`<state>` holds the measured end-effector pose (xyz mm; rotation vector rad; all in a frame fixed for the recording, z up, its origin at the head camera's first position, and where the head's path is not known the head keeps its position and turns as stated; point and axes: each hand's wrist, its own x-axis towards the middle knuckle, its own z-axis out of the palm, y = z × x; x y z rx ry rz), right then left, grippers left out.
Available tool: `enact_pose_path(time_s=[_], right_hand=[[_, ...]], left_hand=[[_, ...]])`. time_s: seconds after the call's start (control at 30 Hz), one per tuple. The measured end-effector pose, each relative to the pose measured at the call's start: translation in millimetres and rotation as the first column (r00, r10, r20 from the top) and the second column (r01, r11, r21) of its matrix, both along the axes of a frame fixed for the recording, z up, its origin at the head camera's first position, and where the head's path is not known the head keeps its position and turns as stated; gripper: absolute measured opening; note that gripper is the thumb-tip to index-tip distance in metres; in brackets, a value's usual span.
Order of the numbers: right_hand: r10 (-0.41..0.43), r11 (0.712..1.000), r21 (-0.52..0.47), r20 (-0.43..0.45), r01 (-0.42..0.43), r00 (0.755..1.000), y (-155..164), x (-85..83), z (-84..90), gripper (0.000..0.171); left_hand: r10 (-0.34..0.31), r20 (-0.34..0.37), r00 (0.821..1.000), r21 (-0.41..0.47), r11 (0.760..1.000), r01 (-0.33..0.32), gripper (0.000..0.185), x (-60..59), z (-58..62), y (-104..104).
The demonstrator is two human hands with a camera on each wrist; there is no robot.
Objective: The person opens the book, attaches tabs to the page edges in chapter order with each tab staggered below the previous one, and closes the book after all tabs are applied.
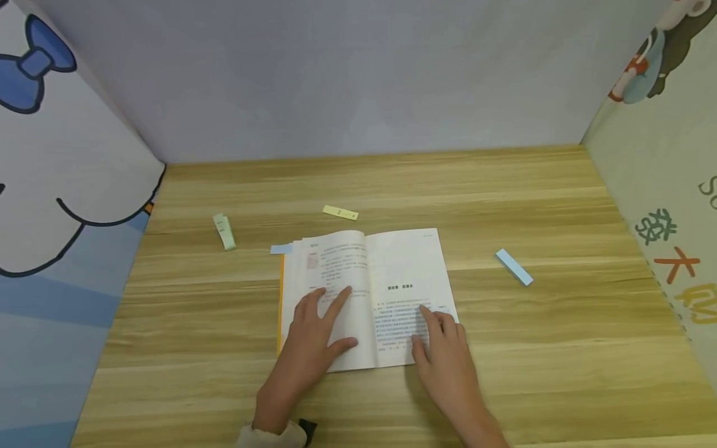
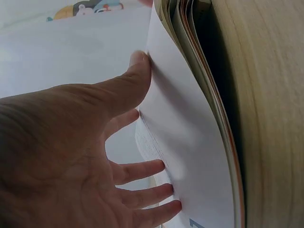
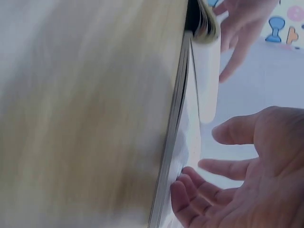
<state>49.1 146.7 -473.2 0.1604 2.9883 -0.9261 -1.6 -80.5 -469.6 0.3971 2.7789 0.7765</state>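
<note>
An open book (image 1: 400, 261) lies on the table, its left page (image 1: 342, 267) bulging and its right page flatter. My left hand (image 1: 310, 336) rests on the left page, fingers spread and thumb out to the side. In the left wrist view, the thumb and fingertips (image 2: 154, 165) touch the paper. My right hand (image 1: 448, 354) is at the lower right of the right page, index finger on the printed text. Its other fingers bend loosely near the page's outer edge in the right wrist view. A blue sticky tab (image 1: 281, 249) sticks out from the book's upper left edge.
Beyond the book lies a yellow sticky-note strip (image 1: 340, 213). A pad of green strips (image 1: 224, 232) is at the left, and a blue strip pad (image 1: 513, 267) at the right. The wooden table (image 1: 560, 373) meets a pale back wall (image 1: 358, 87) and printed side panels.
</note>
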Motion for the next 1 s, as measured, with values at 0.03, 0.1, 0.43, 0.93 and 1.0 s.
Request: enact_pose_path(time_s=[0.03,0.1,0.43,0.93,1.0], right_hand=[[-0.022,1.000,-0.007,0.015,0.022,1.000,3,-1.7,0.6,0.051],[-0.054,0.998,-0.021,0.052,0.055,0.997,9,-4.6,1.8,0.054],[-0.126,0.989,-0.056,0.167,0.137,0.978,26,-12.0,4.0,0.064],[-0.167,0.985,0.000,0.190,0.170,0.967,29,-12.8,2.5,0.065],[-0.174,0.985,0.014,0.183,0.174,0.968,28,-12.8,2.2,0.065]], left_hand=[[-0.006,0.004,1.000,-0.010,1.000,0.006,0.085,0.1,0.5,1],[-0.007,0.017,1.000,-0.024,1.000,0.008,0.088,0.5,0.8,2],[0.011,0.016,1.000,-0.153,0.988,-0.008,0.091,4.6,3.7,-1],[0.031,-0.046,0.998,-0.190,0.981,-0.039,0.090,6.4,-5.4,-1],[0.028,-0.044,0.999,-0.202,0.979,-0.037,0.091,5.9,-6.0,-1]])
